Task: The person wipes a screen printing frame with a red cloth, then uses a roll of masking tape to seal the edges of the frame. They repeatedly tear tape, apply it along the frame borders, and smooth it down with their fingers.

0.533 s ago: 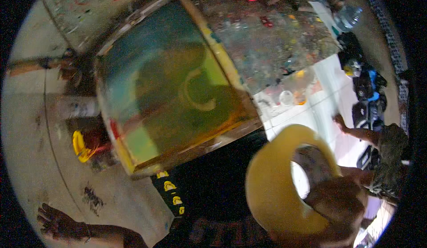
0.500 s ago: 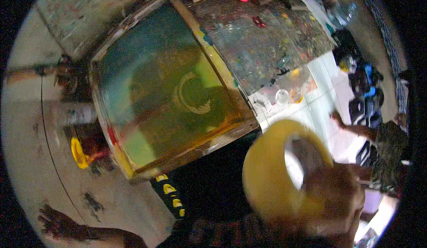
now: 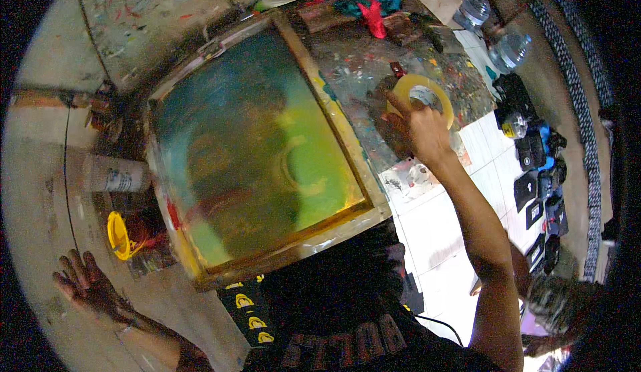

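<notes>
My right hand [image 3: 414, 121] grips a wide roll of yellowish tape [image 3: 444, 105] at the paint-stained board [image 3: 467, 71]; some of its fingers are hard to make out. Beside it, on the left, lies a wooden-framed printing screen [image 3: 247, 158] with a green-blue mesh and a pale curved mark. My left hand [image 3: 83, 282], low at the left, has its fingers spread and holds nothing. A clear tub [image 3: 117, 173] and a yellow-rimmed container [image 3: 119, 235] are left of the screen. Black fabric with small yellow prints [image 3: 244, 300] shows below the screen.
Another person [image 3: 554, 302] is at the lower right beside white sheets [image 3: 437, 238] and black items [image 3: 531, 151]. Two large water bottles [image 3: 507, 51] stand at the upper right. Red and teal rags [image 3: 374, 18] lie at the top. A patterned rope-like strip [image 3: 581, 105] runs down the right.
My right hand has carried the tape roll from the lower right up to the board beside the screen. My left hand has risen a little, fingers still spread.
</notes>
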`<action>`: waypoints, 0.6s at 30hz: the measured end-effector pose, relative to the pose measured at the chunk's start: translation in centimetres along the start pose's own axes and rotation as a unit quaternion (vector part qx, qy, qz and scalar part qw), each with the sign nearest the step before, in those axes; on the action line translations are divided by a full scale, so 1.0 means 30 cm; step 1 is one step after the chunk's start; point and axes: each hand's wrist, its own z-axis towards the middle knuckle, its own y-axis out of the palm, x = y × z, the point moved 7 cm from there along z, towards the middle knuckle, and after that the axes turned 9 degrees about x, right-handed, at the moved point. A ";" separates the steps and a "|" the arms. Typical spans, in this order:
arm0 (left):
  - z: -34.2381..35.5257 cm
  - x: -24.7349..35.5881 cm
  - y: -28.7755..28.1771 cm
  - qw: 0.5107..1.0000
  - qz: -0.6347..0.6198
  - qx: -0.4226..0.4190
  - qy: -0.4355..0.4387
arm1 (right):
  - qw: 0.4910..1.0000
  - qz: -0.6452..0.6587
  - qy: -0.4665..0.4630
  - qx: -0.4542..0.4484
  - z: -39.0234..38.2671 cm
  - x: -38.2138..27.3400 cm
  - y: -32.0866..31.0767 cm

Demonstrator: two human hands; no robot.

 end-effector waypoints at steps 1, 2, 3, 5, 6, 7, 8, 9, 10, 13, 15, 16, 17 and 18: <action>-0.010 0.010 0.001 1.000 -0.008 -0.010 0.000 | 1.000 -0.003 -0.019 0.009 0.006 -0.010 0.029; -0.018 0.020 0.004 1.000 -0.012 -0.021 0.003 | 1.000 -0.011 0.005 -0.027 0.002 0.000 0.069; -0.021 0.028 0.008 0.999 -0.017 -0.032 0.004 | 0.999 -0.011 0.011 -0.031 -0.004 -0.002 0.077; -0.025 0.025 0.015 0.998 -0.029 -0.055 0.000 | 0.999 0.008 0.037 -0.011 -0.012 -0.023 0.041; -0.026 0.018 0.019 0.997 -0.035 -0.068 -0.003 | 0.998 0.028 0.059 0.013 -0.014 -0.036 -0.013; -0.025 0.013 0.019 0.996 -0.041 -0.082 -0.004 | 0.994 0.046 0.100 0.018 -0.025 -0.049 -0.076; -0.029 0.002 0.018 0.994 -0.048 -0.097 -0.005 | 0.990 0.060 0.019 0.125 -0.029 -0.121 -0.207; -0.028 -0.003 0.006 0.995 -0.045 -0.091 -0.008 | 0.981 0.068 -0.017 0.183 -0.045 -0.171 -0.322; -0.027 -0.011 -0.016 0.997 -0.039 -0.069 -0.006 | 0.963 0.161 -0.063 0.205 -0.087 -0.226 -0.438; -0.013 -0.036 -0.074 1.000 -0.022 0.009 -0.005 | 0.909 0.355 -0.155 0.153 -0.251 -0.378 -0.697; 0.019 -0.066 -0.094 0.997 -0.003 0.077 -0.016 | 0.874 0.410 -0.238 0.108 -0.320 -0.466 -0.776; 0.032 -0.087 -0.092 0.993 0.006 0.115 -0.026 | 0.862 0.424 -0.261 0.094 -0.339 -0.495 -0.790; 0.052 -0.091 -0.100 0.981 0.037 0.191 -0.012 | 0.853 0.436 -0.273 0.083 -0.349 -0.519 -0.792; 0.051 -0.089 -0.103 0.955 0.086 0.282 0.020 | 0.847 0.448 -0.276 0.074 -0.353 -0.533 -0.794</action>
